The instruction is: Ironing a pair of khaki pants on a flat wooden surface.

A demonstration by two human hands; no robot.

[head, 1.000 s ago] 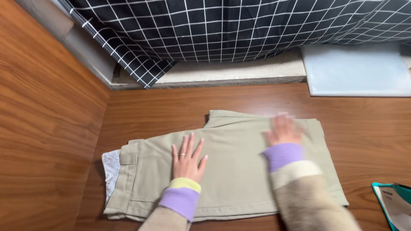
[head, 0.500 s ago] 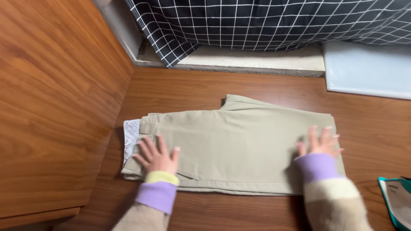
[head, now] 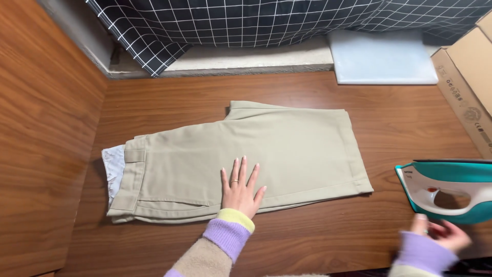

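On worktop (head: 287,87): trousers (head: 246,154) folded, left hand (head: 241,189) pressing flat, fingers spread; right hand (head: 445,233) open, fingers not yet gripping iron (head: 451,191).

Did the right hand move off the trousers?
Yes. The right hand left the beige trousers and went right and toward the person, off their hem end, and is now beside the teal iron on the wooden table.

A checked cloth (head: 266,20) hangs behind, with a pale board (head: 382,56) and cardboard box (head: 469,82) on the wooden surface (head: 410,123).
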